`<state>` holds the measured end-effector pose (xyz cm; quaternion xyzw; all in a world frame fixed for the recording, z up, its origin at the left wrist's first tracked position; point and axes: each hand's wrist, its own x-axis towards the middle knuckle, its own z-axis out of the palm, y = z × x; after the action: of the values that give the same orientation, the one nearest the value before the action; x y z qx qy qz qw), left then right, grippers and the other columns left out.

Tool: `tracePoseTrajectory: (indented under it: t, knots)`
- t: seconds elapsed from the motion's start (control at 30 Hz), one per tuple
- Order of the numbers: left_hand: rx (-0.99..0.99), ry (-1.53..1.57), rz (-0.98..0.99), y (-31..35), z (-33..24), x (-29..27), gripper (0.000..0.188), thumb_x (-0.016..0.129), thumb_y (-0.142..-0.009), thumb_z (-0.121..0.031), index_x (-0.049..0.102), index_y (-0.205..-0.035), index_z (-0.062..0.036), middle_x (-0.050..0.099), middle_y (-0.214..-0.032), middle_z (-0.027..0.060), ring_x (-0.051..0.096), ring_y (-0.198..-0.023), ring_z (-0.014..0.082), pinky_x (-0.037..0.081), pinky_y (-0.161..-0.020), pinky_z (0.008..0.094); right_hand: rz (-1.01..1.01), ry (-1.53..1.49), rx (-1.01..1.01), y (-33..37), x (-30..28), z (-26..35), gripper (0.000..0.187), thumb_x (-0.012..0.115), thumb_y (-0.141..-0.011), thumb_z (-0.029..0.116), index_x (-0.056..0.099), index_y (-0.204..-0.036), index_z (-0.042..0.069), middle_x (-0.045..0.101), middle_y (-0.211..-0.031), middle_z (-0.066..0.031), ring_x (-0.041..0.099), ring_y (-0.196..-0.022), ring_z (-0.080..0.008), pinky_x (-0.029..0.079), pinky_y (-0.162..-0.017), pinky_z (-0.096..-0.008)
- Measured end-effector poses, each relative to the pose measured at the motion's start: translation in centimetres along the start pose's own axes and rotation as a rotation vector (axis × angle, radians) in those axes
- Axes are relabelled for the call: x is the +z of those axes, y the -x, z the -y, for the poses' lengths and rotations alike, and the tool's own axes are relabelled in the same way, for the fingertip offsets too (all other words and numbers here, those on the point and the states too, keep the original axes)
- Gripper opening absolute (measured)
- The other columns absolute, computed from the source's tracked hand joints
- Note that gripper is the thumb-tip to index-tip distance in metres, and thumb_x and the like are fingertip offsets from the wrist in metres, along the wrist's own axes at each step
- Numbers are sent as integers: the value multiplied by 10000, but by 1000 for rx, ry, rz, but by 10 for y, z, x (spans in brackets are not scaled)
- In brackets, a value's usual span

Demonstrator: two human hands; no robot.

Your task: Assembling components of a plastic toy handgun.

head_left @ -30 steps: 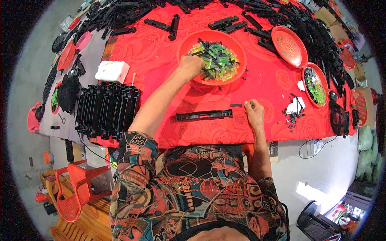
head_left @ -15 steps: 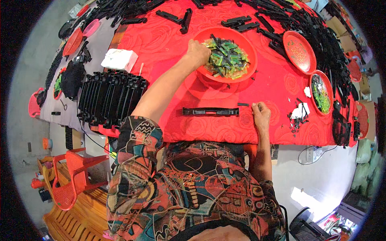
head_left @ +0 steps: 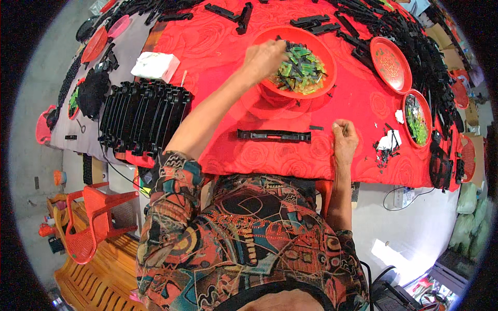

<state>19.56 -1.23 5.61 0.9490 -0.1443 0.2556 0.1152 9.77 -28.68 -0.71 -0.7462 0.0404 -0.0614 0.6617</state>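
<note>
Head view: your left hand [head_left: 266, 58] at the round red plastic bowl [head_left: 327, 52], upper centre.
Best pinch its small green plastic strips [head_left: 308, 68] singly; both hands curl narrow, grip untellable. Your right hand [head_left: 344, 139] sits right of the long black plastic bar [head_left: 272, 136], centre.

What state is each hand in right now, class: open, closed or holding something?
Left hand: curled at the red bowl; contents can't be told.
Right hand: curled; whether it holds anything can't be told.
</note>
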Motion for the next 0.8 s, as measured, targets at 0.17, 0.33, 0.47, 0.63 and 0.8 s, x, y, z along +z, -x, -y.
tracePoseTrajectory:
  t: [0.17, 0.33, 0.47, 0.63, 0.8]
  knots:
    - [52, 674, 44, 90, -81, -24, 117, 608, -781, -68, 508, -806, -14, 526, -749, 146, 571, -726, 329, 457, -610, 413, 274, -187, 175, 36, 37, 69, 66, 617, -820, 78, 568, -857, 53, 465, -698, 52, 390, -584, -19, 323, -473, -180]
    - [-211, 869, 181, 154, -99, -36, 114, 603, -788, -55, 539, -859, 7, 550, -786, 150, 581, -770, 330, 465, -638, 379, 464, -82, 155, 58, 38, 39, 85, 629, -799, 32, 557, -845, 42, 487, -711, 51, 403, -617, -22, 339, -552, -174]
    - [-228, 881, 225, 182, -100, -41, 102, 604, -790, -52, 563, -869, -1, 553, -782, 136, 583, -747, 309, 468, -641, 371, 451, -6, 182, 77, 40, 39, 108, 643, -786, 39, 563, -858, 28, 508, -729, 36, 451, -678, -36, 376, -597, -186]
    - [-218, 908, 252, 196, -100, -41, 105, 612, -788, -70, 551, -842, -3, 531, -754, 139, 555, -703, 320, 447, -606, 394, 558, 106, 113, 87, 37, 34, 101, 637, -799, 77, 568, -847, 20, 504, -707, 25, 429, -641, -44, 357, -559, -200]
    - [-110, 462, -36, 185, -83, -51, 264, 691, -705, -153, 587, -900, -9, 568, -849, 109, 541, -786, 275, 417, -660, 371, 422, 77, 209, 78, 43, 29, 82, 629, -793, 60, 568, -833, 23, 489, -669, 7, 405, -595, -60, 344, -521, -217]
